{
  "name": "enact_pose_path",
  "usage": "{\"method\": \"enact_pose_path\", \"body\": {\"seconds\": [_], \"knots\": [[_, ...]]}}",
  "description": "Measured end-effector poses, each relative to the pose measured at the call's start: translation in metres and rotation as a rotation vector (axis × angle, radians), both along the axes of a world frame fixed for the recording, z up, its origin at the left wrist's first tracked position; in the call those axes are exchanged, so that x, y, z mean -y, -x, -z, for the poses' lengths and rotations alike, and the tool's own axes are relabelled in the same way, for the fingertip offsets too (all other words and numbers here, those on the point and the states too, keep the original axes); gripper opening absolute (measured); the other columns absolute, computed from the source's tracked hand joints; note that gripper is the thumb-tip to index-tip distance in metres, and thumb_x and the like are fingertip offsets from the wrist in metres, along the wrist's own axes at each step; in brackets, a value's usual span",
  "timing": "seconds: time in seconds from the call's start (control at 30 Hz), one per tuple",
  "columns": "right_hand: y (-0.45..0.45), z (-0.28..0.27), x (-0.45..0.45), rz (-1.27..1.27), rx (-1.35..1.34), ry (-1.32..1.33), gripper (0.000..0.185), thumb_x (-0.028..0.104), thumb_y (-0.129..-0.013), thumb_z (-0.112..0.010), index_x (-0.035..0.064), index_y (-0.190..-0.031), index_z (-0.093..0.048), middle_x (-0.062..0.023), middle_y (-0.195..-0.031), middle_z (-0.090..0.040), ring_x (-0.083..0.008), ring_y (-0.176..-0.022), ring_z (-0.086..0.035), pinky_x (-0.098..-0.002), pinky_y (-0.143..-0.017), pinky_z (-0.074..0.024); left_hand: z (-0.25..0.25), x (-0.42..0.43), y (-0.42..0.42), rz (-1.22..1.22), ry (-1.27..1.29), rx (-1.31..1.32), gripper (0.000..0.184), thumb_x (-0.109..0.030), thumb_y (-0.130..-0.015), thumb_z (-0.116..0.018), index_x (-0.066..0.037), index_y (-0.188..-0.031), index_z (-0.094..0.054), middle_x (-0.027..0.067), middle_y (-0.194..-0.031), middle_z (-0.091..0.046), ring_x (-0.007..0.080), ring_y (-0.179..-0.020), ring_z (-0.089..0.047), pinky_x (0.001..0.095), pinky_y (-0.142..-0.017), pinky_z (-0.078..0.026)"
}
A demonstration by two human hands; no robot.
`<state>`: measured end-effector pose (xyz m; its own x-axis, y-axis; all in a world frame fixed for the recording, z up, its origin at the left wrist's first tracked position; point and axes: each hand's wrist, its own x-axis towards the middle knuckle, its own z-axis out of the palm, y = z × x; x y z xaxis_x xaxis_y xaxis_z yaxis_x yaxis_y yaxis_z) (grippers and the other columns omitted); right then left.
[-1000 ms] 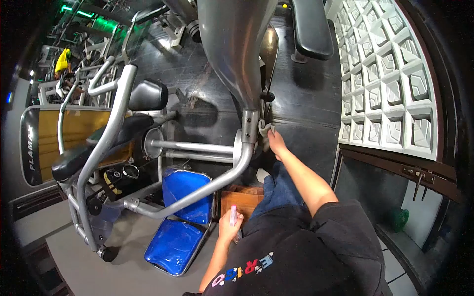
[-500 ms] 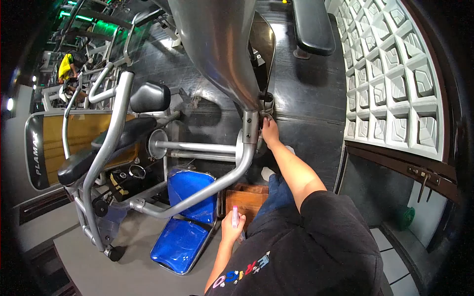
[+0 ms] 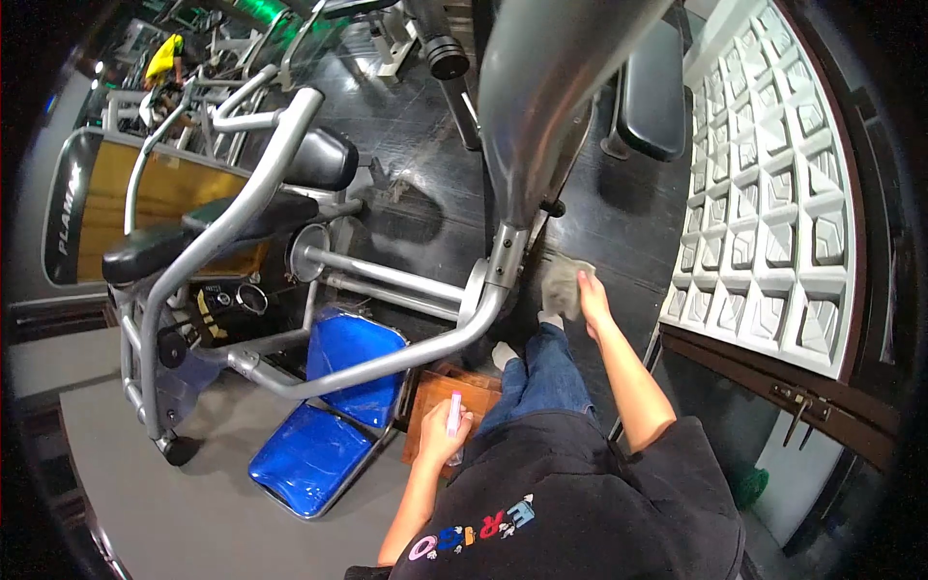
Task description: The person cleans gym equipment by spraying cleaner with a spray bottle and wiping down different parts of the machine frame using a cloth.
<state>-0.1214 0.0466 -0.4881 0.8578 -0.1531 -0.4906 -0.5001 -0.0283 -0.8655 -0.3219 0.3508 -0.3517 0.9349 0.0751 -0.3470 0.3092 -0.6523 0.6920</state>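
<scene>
My right hand pinches a grey cloth, which hangs to the left of the fingers and is blurred. Hand and cloth are apart from the bolted joint of the grey machine frame, a little to its right. Low in the middle, my left hand is wrapped round a bottle with a pink top; most of the bottle is hidden by the fingers. Beneath that hand is a brown wooden box.
A blue chair stands left of the wooden box. Silver machine bars cross in front of me. A black bench pad and a white patterned wall are at the right. Far left, a person in yellow bends forward.
My right hand has come away from the machine joint, to the right and down, with the cloth. My left hand still holds the bottle. The view has shifted.
</scene>
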Motion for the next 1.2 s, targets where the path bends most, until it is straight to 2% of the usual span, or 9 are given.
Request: {"method": "enact_pose_path", "body": {"seconds": [0.13, 0.33, 0.53, 0.57, 0.6, 0.73, 0.9, 1.03, 1.2], "knots": [[0.016, 0.021, -0.002, 0.131, -0.024, -0.099, 0.044, 0.035, -0.099, -0.05, -0.0014, -0.123, -0.056, -0.0118, -0.119, -0.063, -0.0219, -0.107, -0.058, -0.0344, -0.096, -0.042, 0.007, 0.006, -0.011, 0.081, 0.032, 0.041, 0.02, -0.02, -0.082, -0.07, -0.003, -0.086, -0.059, 0.0143, -0.081, -0.062, 0.0342, -0.075, -0.063, 0.0401, -0.067, -0.05], [-0.034, -0.06, -0.063, -0.428, 0.525, 0.674, 0.043, 0.025, -0.085, -0.064, 0.0018, -0.12, -0.053, -0.0208, -0.116, -0.059, -0.0416, -0.107, -0.057, -0.0451, -0.09, -0.0472, 0.017, 0.012, -0.016, 0.066, 0.132, 0.08, 0.019, -0.019, -0.081, -0.069, -0.004, -0.088, -0.059, 0.0146, -0.082, -0.062, 0.0357, -0.077, -0.063, 0.0425, -0.067, -0.05], [-0.092, -0.05, -0.117, -0.67, 0.883, 0.895, 0.033, 0.012, -0.078, -0.063, 0.0084, -0.11, -0.059, -0.0148, -0.107, -0.063, -0.0328, -0.105, -0.059, -0.0436, -0.086, -0.0478, 0.025, 0.008, 0.012, 0.054, 0.045, -0.048, 0.022, -0.024, -0.082, -0.068, -0.005, -0.089, -0.059, 0.0142, -0.084, -0.061, 0.0351, -0.079, -0.062, 0.0419, -0.068, -0.049], [-0.088, -0.047, -0.131, -0.928, 0.504, 1.002, 0.032, 0.003, -0.075, -0.06, 0.0103, -0.106, -0.062, -0.0146, -0.105, -0.063, -0.0313, -0.108, -0.057, -0.0432, -0.091, -0.0455, 0.026, 0.006, 0.019, 0.054, 0.029, -0.093, 0.023, -0.026, -0.081, -0.067, -0.006, -0.09, -0.059, 0.0139, -0.086, -0.061, 0.0364, -0.082, -0.061, 0.0432, -0.069, -0.049], [-0.068, -0.032, -0.142, -0.738, 0.947, 1.158, 0.029, 0.001, -0.074, -0.057, 0.0089, -0.102, -0.063, -0.0154, -0.101, -0.062, -0.0322, -0.108, -0.056, -0.045, -0.098, -0.0416, 0.026, 0.005, 0.024, 0.04, 0.033, -0.089, 0.023, -0.026, -0.081, -0.067, -0.006, -0.09, -0.059, 0.0139, -0.086, -0.061, 0.0364, -0.082, -0.061, 0.0432, -0.069, -0.049], [-0.016, -0.019, -0.172, -1.387, 0.692, 0.782, 0.027, 0.012, -0.074, -0.059, 0.0106, -0.101, -0.061, -0.0156, -0.089, -0.068, -0.032, -0.095, -0.065, -0.0484, -0.099, -0.0411, 0.025, 0.0, 0.046, -0.043, 0.076, -0.082, 0.025, -0.025, -0.081, -0.068, -0.007, -0.097, -0.062, 0.0137, -0.088, -0.063, 0.0358, -0.084, -0.062, 0.0422, -0.072, -0.05], [-0.09, -0.043, -0.187, -1.222, 0.466, 0.552, 0.024, 0.014, -0.082, -0.052, 0.0053, -0.104, -0.052, -0.0254, -0.085, -0.066, -0.0443, -0.083, -0.065, -0.0556, -0.074, -0.0517, 0.027, -0.002, 0.059, -0.121, 0.105, -0.05, 0.025, -0.026, -0.08, -0.068, -0.007, -0.095, -0.061, 0.0143, -0.087, -0.063, 0.0356, -0.082, -0.063, 0.0424, -0.071, -0.05], [-0.159, -0.095, -0.199, -1.1, 0.572, 0.889, 0.031, 0.018, -0.085, -0.057, 0.0124, -0.114, -0.049, -0.0181, -0.098, -0.067, -0.0411, -0.09, -0.065, -0.0523, -0.075, -0.0521, 0.028, 0.001, 0.057, -0.172, 0.114, 0.009, 0.025, -0.027, -0.081, -0.068, -0.006, -0.089, -0.058, 0.0161, -0.083, -0.062, 0.0371, -0.077, -0.062, 0.0437, -0.066, -0.048], [-0.163, -0.016, -0.186, -1.518, 0.292, 1.185, 0.042, 0.024, -0.083, -0.061, 0.0148, -0.123, -0.052, -0.0132, -0.112, -0.068, -0.0315, -0.105, -0.065, -0.0487, -0.095, -0.0447, 0.026, 0.001, 0.047, -0.158, 0.146, -0.031, 0.025, -0.019, -0.08, -0.069, -0.002, -0.096, -0.06, 0.0146, -0.087, -0.065, 0.0341, -0.08, -0.065, 0.0399, -0.071, -0.051]]}}
